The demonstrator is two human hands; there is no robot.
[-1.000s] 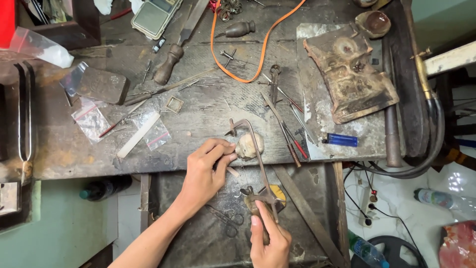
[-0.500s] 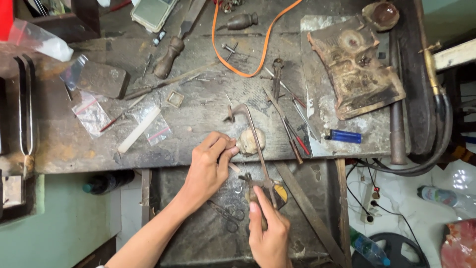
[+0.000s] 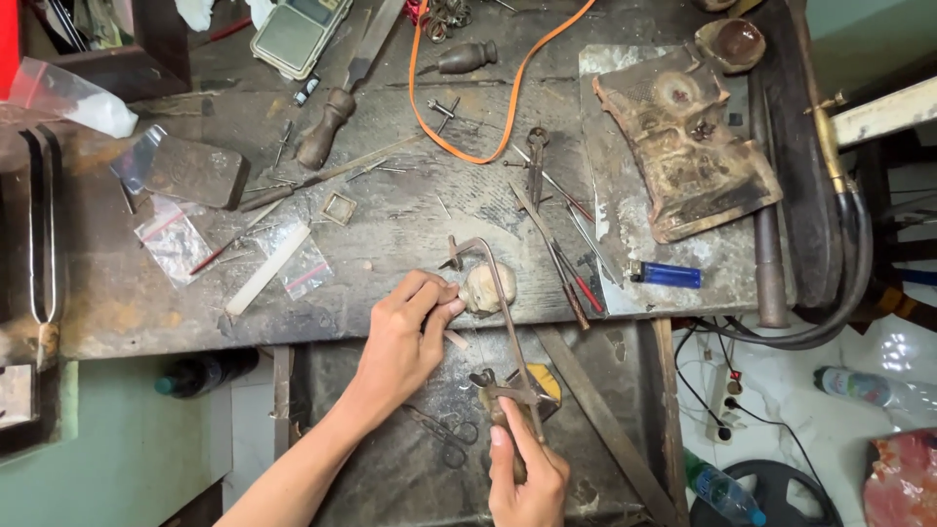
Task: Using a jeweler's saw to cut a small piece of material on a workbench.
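Observation:
My right hand grips the handle of a small metal-framed saw, whose frame runs up from the handle to the bench edge. My left hand pinches a small piece at the front edge of the wooden workbench, right beside a pale lump fixed at the bench edge. The saw frame passes just right of that lump. What the left fingertips hold is too small to make out.
Files, pliers, an orange cable, a blue lighter, small plastic bags, a metal block, a scale and a charred pad lie on the bench. Scissors rest in the tray below. Bottles stand on the floor.
The view has shifted slightly. My right hand with the saw has moved a little down and right; my left hand stays at the bench edge by the lump.

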